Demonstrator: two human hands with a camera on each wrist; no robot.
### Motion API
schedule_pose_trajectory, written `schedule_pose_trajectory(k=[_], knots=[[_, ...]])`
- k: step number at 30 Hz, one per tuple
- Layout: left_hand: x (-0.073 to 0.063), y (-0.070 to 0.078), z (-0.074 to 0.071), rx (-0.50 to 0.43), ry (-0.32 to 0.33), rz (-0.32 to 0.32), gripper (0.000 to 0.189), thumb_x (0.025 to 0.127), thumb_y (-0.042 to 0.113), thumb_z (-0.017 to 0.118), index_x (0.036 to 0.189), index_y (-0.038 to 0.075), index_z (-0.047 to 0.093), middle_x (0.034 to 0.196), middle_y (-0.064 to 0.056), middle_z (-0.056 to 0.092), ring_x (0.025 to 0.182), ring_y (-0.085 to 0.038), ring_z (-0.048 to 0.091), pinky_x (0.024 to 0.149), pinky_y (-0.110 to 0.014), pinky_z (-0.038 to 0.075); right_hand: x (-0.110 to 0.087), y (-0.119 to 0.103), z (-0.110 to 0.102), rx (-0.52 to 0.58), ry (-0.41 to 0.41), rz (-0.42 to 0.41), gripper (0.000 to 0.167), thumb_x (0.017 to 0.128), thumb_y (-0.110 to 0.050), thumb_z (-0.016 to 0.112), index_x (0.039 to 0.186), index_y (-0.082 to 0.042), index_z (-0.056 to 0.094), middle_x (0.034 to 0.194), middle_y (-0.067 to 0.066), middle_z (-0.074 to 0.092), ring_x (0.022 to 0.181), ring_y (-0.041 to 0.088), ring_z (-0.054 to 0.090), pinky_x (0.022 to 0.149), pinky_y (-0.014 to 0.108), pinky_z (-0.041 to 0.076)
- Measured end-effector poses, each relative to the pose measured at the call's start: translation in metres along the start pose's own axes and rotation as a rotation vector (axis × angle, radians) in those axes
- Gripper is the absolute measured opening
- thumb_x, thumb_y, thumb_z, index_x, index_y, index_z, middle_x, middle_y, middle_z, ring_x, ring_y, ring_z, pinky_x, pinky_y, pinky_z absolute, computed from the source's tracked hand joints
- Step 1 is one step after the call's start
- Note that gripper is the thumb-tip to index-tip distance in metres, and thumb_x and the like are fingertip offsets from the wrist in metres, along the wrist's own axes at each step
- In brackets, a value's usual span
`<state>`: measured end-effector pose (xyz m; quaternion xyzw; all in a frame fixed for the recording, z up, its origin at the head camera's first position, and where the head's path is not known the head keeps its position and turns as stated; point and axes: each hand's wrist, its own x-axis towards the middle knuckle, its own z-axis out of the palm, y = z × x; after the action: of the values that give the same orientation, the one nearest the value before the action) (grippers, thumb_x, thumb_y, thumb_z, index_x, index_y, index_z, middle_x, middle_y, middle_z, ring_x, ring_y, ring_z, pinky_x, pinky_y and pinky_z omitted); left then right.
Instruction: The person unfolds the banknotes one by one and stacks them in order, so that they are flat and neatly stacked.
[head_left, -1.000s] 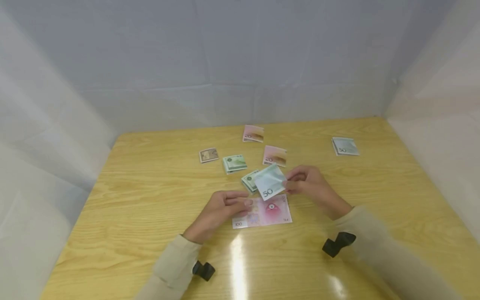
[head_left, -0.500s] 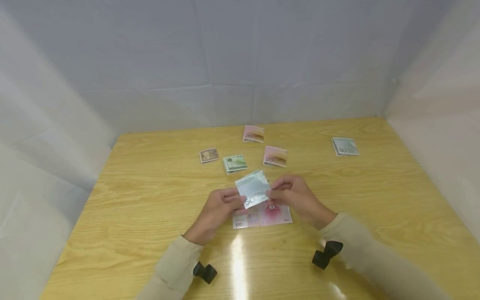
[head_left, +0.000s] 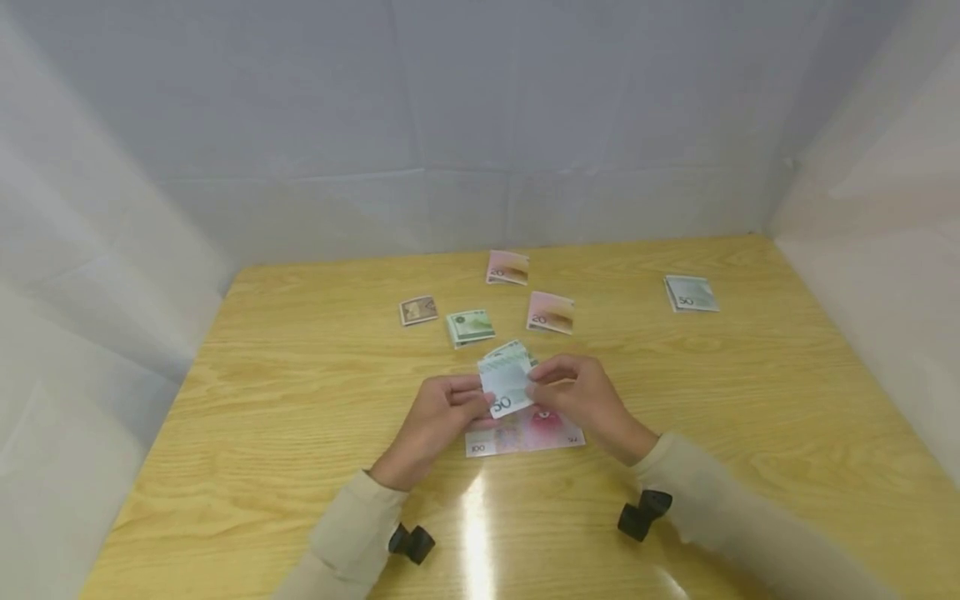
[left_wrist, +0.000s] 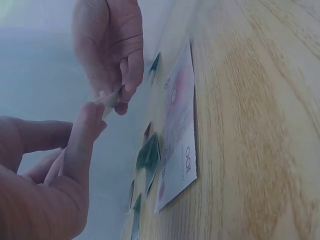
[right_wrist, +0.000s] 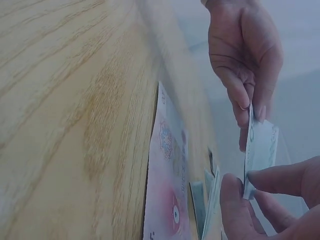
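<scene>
Between both hands, above the table, is a folded pale-green 50 banknote [head_left: 507, 383]. My left hand [head_left: 438, 427] pinches its left edge, thumb on the near face. At the opposite edge my right hand [head_left: 588, 404] pinches it between thumb and fingers. In the right wrist view the held banknote [right_wrist: 261, 145] stands nearly edge-on, with fingers at both ends. Flat on the table below lies a pink 100 banknote [head_left: 525, 437], partly covered from the head view. A folded green banknote [head_left: 504, 350] shows just behind the held one, mostly hidden.
On the wooden table [head_left: 300, 400] lie a folded brown banknote [head_left: 418, 311], another folded green banknote [head_left: 471, 327] and two folded 20 banknotes, one farther back [head_left: 507, 267] and one nearer [head_left: 551, 312]. A second folded 50 banknote [head_left: 691, 293] lies far right. White cloth [head_left: 465, 108] surrounds the table.
My right hand has carried the 50 banknote leftward over the pink one. My left hand, earlier at the pink banknote, now pinches the 50 too. The held note has turned straighter.
</scene>
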<state>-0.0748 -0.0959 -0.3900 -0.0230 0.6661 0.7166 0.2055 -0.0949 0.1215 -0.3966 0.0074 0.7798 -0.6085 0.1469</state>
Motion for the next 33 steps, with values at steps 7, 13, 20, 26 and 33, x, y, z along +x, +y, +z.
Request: schedule_pose_trajectory(k=[7, 13, 20, 26, 33], knots=[[-0.001, 0.002, 0.000, -0.007, -0.066, 0.012, 0.040, 0.099, -0.001, 0.060, 0.136, -0.013, 0.053, 0.121, -0.028, 0.067, 0.108, -0.043, 0.068, 0.092, -0.043, 0.060, -0.004, 0.000, 0.002, -0.035, -0.068, -0.081, 0.030, 0.088, -0.012, 0.079, 0.115, -0.001, 0.072, 0.119, 0.014, 0.069, 0.098, 0.027, 0.071, 0.080, 0.038, 0.064], [-0.002, 0.004, 0.001, -0.006, -0.072, 0.011, 0.046, 0.098, 0.004, 0.064, 0.139, -0.014, 0.049, 0.123, -0.028, 0.066, 0.107, -0.037, 0.069, 0.091, -0.039, 0.061, -0.007, 0.000, 0.005, -0.040, -0.139, -0.103, 0.044, 0.089, -0.022, 0.080, 0.126, -0.001, 0.068, 0.128, 0.015, 0.066, 0.104, 0.029, 0.070, 0.088, 0.038, 0.062], [-0.002, 0.006, 0.002, 0.013, -0.059, 0.005, 0.051, 0.098, 0.004, 0.065, 0.141, -0.015, 0.045, 0.122, -0.027, 0.067, 0.104, -0.031, 0.071, 0.089, -0.036, 0.062, -0.012, -0.007, 0.010, -0.058, -0.181, -0.139, 0.051, 0.091, -0.022, 0.079, 0.133, 0.003, 0.063, 0.136, 0.021, 0.061, 0.116, 0.036, 0.065, 0.091, 0.035, 0.061], [-0.002, 0.007, 0.003, 0.011, -0.069, 0.010, 0.045, 0.097, 0.008, 0.067, 0.136, -0.012, 0.054, 0.121, -0.025, 0.068, 0.104, -0.030, 0.071, 0.090, -0.036, 0.062, -0.015, -0.012, 0.011, -0.106, -0.184, -0.193, 0.046, 0.091, -0.020, 0.078, 0.129, 0.002, 0.065, 0.133, 0.020, 0.063, 0.112, 0.034, 0.068, 0.089, 0.033, 0.062], [-0.001, 0.007, 0.002, 0.005, -0.074, 0.014, 0.041, 0.096, 0.013, 0.071, 0.129, -0.010, 0.061, 0.117, -0.023, 0.070, 0.101, -0.029, 0.073, 0.089, -0.036, 0.062, -0.017, -0.015, 0.009, -0.070, -0.214, -0.209, 0.043, 0.090, -0.021, 0.079, 0.126, 0.001, 0.068, 0.130, 0.019, 0.066, 0.104, 0.028, 0.072, 0.086, 0.032, 0.063]])
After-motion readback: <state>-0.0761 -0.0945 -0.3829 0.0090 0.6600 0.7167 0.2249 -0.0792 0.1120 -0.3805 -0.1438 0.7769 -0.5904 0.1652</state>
